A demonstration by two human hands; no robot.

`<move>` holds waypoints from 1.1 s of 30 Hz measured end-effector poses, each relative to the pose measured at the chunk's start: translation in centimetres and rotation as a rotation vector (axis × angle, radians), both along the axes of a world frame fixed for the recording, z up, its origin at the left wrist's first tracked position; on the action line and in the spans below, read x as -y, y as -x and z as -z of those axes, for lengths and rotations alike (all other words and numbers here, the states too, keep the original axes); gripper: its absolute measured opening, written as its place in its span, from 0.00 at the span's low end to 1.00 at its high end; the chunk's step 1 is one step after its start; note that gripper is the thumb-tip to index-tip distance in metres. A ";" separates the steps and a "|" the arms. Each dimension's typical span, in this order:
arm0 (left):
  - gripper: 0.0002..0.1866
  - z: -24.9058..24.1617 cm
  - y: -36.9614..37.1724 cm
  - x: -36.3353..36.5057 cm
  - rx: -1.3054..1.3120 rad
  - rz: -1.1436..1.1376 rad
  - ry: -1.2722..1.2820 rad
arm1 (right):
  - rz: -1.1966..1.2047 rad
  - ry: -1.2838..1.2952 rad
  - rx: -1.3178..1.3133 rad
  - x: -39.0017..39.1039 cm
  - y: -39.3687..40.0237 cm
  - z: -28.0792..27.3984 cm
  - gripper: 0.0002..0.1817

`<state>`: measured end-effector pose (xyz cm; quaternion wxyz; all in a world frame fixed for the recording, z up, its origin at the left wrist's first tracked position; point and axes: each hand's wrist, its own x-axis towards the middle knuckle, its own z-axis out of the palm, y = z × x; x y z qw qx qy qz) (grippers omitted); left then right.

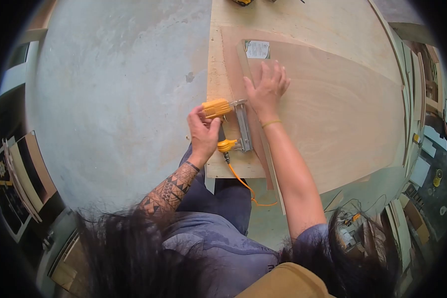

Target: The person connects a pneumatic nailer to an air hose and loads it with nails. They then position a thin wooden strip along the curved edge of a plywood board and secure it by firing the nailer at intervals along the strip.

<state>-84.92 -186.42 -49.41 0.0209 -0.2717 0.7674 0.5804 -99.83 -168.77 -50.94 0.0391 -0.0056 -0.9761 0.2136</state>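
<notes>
The grey floor (119, 99) spreads widest, filling the left side and showing again near the right. On it stands the wooden bench (313, 15), running from near to far. A broad, reddish-brown panel (337, 109) lies over the bench, its near end reaching past the bench's near edge and a narrow side face showing along its left. A thinner reddish sheet (229, 52) shows from under the panel, on its left and far sides. Leaning boards (22, 179) stand well apart from the bench at the near left, and more boards and loose gear crowd the right.

The yellow-and-black nail gun (242, 124) is over the near left part of the bench, just left of the panel, its metal nose toward the panel's left side. Whether its weight rests on the bench, I cannot tell. The left hand (204, 134) is curled around the gun's yellow body, thumb on the near side. The right hand (269, 92) lies on the far left part of the panel, empty and fairly wide, its thumb at the left edge. An orange hose (239, 180) runs from the gun's near end down past the bench edge. Smallest, a white printed label (257, 49) sits at the panel's far left corner, just beyond the right hand's fingertips.
</notes>
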 end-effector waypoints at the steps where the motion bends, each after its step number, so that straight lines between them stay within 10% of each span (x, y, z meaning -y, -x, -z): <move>1: 0.34 0.6 -0.8 1.1 0.001 0.014 0.003 | 0.011 0.044 0.027 0.3 0.7 0.8 0.35; 4: 0.30 4.2 -2.4 2.7 0.295 -0.017 0.106 | 0.042 -0.104 -0.060 1.2 0.9 2.5 0.30; 7: 0.32 6.7 -4.4 2.0 0.565 0.052 -0.388 | 0.045 -0.111 -0.052 1.1 0.9 2.7 0.30; 9: 0.32 6.5 -4.0 0.6 0.468 0.292 0.099 | 0.047 -0.105 -0.058 1.1 1.2 2.3 0.30; 15: 0.31 5.5 -3.6 -1.2 0.456 0.237 0.332 | -0.056 0.162 0.149 -3.4 1.1 -0.5 0.29; 17: 0.25 4.0 -2.6 -1.2 0.317 0.017 -0.226 | -0.079 0.321 0.251 -5.2 1.6 -0.7 0.28; 23: 0.10 0.1 2.3 4.1 0.498 0.010 -0.765 | -0.031 0.358 0.336 -5.4 1.9 -1.7 0.28; 33: 0.13 -13.3 18.3 2.5 0.269 0.707 -0.213 | 0.014 0.382 0.389 -5.4 1.8 -2.2 0.31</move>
